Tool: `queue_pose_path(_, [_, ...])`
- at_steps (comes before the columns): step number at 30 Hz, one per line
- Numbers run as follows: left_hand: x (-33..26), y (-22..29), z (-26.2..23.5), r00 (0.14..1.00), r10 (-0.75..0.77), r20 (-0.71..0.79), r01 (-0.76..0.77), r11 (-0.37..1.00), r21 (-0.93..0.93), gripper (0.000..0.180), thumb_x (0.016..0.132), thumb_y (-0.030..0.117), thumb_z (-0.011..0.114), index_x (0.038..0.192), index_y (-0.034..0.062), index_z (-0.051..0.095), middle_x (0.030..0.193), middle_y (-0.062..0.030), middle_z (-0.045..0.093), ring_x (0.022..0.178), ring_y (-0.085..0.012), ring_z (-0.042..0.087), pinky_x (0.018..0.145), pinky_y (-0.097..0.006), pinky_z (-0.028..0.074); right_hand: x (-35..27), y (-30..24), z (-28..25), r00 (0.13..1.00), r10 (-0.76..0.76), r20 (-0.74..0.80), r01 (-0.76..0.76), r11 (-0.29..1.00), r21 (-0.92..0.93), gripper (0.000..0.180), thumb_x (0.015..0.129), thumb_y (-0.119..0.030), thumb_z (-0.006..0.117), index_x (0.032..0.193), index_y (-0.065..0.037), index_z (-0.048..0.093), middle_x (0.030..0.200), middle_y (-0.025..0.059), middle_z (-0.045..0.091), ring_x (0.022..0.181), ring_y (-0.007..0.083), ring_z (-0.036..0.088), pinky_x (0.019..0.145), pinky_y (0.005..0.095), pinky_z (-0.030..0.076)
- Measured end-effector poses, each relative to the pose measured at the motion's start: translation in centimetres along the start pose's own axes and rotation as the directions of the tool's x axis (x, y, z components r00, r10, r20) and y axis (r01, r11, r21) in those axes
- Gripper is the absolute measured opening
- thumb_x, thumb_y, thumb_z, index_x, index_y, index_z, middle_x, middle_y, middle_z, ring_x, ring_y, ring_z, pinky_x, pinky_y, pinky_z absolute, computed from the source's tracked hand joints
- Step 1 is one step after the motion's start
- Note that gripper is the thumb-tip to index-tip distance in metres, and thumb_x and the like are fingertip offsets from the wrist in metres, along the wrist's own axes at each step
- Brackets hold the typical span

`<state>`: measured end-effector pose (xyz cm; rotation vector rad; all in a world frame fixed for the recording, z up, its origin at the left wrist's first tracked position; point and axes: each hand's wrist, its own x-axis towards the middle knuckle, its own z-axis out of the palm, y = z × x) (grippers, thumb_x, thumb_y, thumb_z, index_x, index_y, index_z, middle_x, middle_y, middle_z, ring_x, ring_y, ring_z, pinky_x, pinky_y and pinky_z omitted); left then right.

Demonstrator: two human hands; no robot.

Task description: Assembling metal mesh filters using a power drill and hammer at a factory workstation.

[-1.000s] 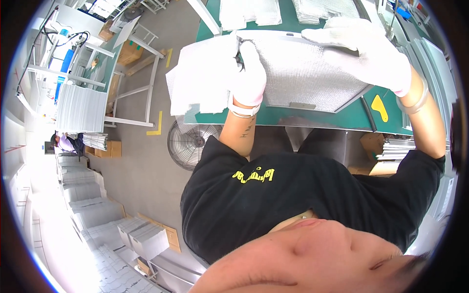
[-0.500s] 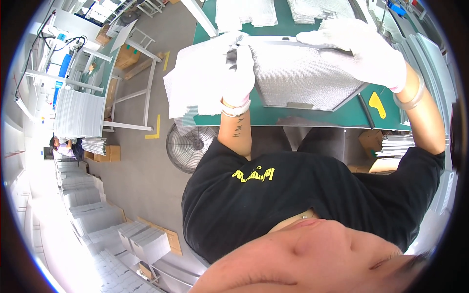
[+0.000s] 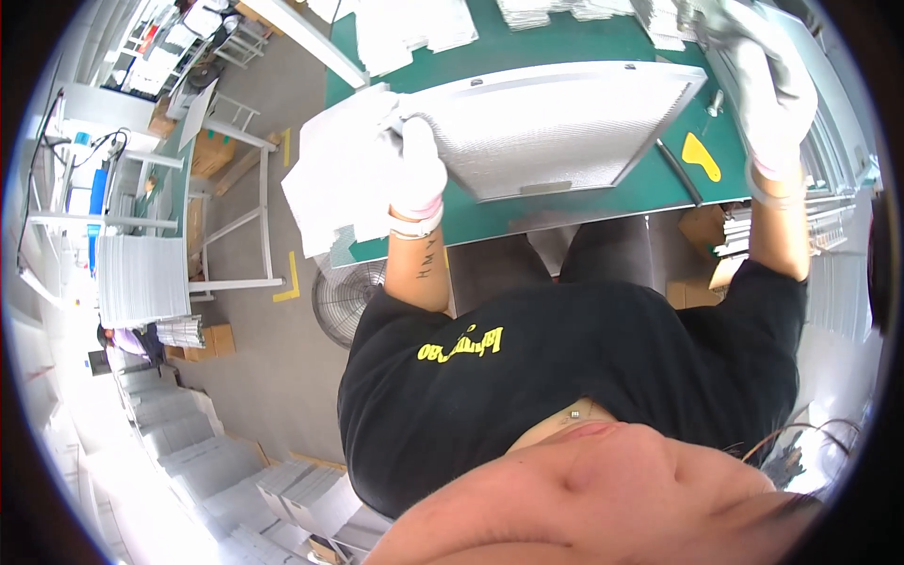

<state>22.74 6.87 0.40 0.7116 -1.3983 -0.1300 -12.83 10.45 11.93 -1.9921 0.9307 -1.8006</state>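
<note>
My left hand (image 3: 414, 165), in a white glove, is closed on the left edge of a silver framed mesh panel (image 3: 556, 127). The panel is tilted over the green table (image 3: 490, 218), and its near edge carries a small grey tab. Under and beside this hand lies a pile of pale sheets (image 3: 325, 174). My right hand (image 3: 767, 89), also gloved, is off the panel and raised at the table's far right. Its fingers stretch toward a stack of mesh sheets (image 3: 662, 24); the fingertips are blurred, and I see nothing clearly held.
Right of the panel lie a yellow flat tool (image 3: 700, 157), a black rod (image 3: 680, 174) and a small metal piece (image 3: 716, 102). More mesh sheets (image 3: 414, 33) are at the back. A floor fan (image 3: 347, 299) stands below the table's left corner. Another person (image 3: 132, 341) is far left.
My right hand has let go of the panel and moved away to the far right. The left hand still grips it, shifted a little left in view as the whole view turned.
</note>
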Motion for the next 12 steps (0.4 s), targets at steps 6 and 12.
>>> queue_pose_path(6, [-0.1,-0.1,-0.7,0.995,0.096,0.011,-0.096,0.974,0.204,0.036,0.091,0.009,0.055,0.124,-0.0041,0.049,0.114,-0.0138,0.054,0.102,-0.0210,0.056,0.088,-0.030,0.046,-19.4,17.1,-10.7,0.858,0.388,0.337,0.034,0.612,-0.790,0.042,0.091,-0.008,0.061,0.132,-0.002,0.058,0.133,0.0167,0.059,0.123,0.0386,0.055,0.103,0.0437,0.044])
queue_pose_path(12, [0.3,0.4,0.5,0.983,0.145,-0.110,-0.123,0.975,0.186,0.021,0.096,0.010,0.051,0.104,-0.0069,0.060,0.096,-0.0193,0.062,0.087,-0.0265,0.058,0.080,-0.037,0.048,-26.8,14.4,-13.2,0.773,0.559,0.300,0.067,0.398,-0.915,0.062,0.084,-0.010,0.066,0.143,-0.005,0.046,0.147,0.0189,0.045,0.134,0.0393,0.043,0.112,0.0463,0.034])
